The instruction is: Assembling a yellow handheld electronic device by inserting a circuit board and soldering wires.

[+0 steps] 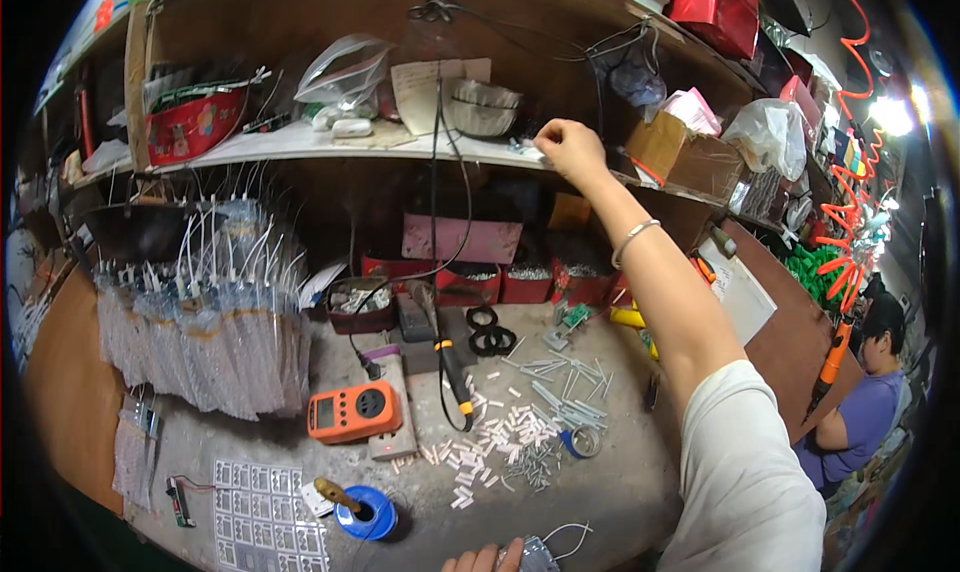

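Head view: my left grip (pixel 485 560) sat at the lower edge, fingers curled against a clear-wrapped piece (pixel 537 555) just to their right, white lead (pixel 575 538) trailing; cut off, so couldn't tell if it was clamped. Right grip (pixel 572 150) was up at the shelf (pixel 270 144), fingertips bunched beside small pale bits (pixel 522 145); couldn't tell if pinching any. Bowl (pixel 485 109) left of it, carton (pixel 675 150) right. Ahead of left grip: pale tubes (pixel 500 435) on the tabletop (pixel 625 472). Wrapped piece looked light, wrap soft, slick; lead thin, probably fragile. Best held by its body, not the lead.
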`<control>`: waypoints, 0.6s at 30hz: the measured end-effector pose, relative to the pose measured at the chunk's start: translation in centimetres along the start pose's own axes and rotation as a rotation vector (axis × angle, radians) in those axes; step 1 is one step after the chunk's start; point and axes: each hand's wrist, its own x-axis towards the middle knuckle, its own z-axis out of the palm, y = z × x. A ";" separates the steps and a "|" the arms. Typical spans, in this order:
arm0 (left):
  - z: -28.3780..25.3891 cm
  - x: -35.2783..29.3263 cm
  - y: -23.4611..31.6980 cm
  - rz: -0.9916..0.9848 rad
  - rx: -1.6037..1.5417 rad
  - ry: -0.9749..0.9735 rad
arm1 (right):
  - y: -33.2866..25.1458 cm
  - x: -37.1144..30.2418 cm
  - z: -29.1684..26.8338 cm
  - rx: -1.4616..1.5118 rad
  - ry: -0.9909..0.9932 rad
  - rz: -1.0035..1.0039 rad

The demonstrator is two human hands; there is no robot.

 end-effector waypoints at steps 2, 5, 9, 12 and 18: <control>0.8 0.6 -0.1 -0.014 0.036 -0.002 | -0.6 1.0 1.3 0.010 -0.075 0.042; 1.4 0.7 0.2 -0.053 0.078 -0.023 | -0.7 1.9 2.7 -0.107 -0.063 0.128; 1.9 0.7 0.9 -0.090 0.121 -0.049 | -0.9 1.7 2.9 -0.144 -0.100 0.103; 1.7 0.7 1.2 -0.089 0.127 -0.056 | 0.5 1.2 1.5 -0.097 0.014 0.015; 1.1 1.5 1.1 -0.050 0.202 -0.147 | -2.3 -10.9 -8.0 0.428 -0.138 -0.202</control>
